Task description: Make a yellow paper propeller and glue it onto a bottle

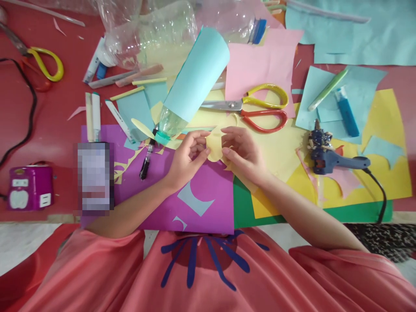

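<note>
Between my two hands is a small cut-out of pale yellow paper point(214, 146) with rounded edges. My left hand point(191, 151) pinches its left side with thumb and fingertips. On the opposite side, my right hand point(242, 151) grips the edge the same way. Just beyond them lies a plastic bottle wrapped in light blue paper point(198, 73), its green cap point(162, 137) pointing toward me. Scissors point(250, 106) with one yellow and one red handle rest behind my right hand. A black pen point(147, 158) is left of my left hand.
A blue glue gun point(334, 160) with a cord lies at the right on yellow paper point(386, 186). Purple paper point(208, 216) spreads under my hands. At the left are a phone point(95, 177), a purple power socket box point(30, 188) and more scissors point(45, 63). Clear bottles point(162, 30) lie at the back.
</note>
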Demonstrator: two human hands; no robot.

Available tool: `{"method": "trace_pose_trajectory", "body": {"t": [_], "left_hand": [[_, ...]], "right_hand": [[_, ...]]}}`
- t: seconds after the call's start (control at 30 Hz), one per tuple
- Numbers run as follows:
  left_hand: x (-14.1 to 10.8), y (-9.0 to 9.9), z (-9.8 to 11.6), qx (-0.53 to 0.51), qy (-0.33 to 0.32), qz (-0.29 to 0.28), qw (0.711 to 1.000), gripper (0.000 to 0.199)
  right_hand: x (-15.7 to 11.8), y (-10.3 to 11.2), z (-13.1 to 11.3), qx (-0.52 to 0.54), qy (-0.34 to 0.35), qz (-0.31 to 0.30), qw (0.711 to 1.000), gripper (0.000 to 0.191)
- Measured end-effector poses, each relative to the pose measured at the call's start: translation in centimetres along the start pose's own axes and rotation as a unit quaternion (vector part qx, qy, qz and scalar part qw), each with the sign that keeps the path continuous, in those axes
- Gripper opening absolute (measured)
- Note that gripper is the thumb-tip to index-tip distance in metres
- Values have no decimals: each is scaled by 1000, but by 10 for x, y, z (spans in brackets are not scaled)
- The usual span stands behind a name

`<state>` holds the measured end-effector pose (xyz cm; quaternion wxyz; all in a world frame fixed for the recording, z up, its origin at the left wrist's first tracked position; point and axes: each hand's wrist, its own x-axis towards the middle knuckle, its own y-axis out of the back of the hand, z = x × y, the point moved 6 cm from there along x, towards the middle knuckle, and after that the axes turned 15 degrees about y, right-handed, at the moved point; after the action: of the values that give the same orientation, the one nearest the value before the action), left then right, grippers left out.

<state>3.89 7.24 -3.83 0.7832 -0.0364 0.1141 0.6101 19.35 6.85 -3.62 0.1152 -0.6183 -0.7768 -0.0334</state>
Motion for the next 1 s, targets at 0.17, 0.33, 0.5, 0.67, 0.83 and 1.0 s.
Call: {"method": "trace_pose_trajectory", "body": {"t": [0.17, 0.33, 0.5, 0.67, 0.83, 1.0], "left_hand": [[1, -1, -4, 19, -3, -13, 1000, 41], [2, -1, -5, 19, -12, -15, 1000, 42], [1, -4, -3, 23, -18, -30, 999, 35], [-1, -8, 0, 30, -39, -62, 997, 33], [0, -7, 1, 36, -56, -60, 996, 28], [1, -6, 3, 39, -48, -47, 997, 21]], "right_hand": [[4, 2, 0, 21, 6, -5, 1000, 31], [6, 2, -1, 12, 6, -10, 1000, 30], [4, 2, 1, -19, -14, -6, 1000, 29], [3, 2, 4, -12, -39, 2, 999, 18], [5, 4, 4, -33, -24, 15, 999, 17], [6, 2, 3, -47, -2, 8, 999, 21]]}}
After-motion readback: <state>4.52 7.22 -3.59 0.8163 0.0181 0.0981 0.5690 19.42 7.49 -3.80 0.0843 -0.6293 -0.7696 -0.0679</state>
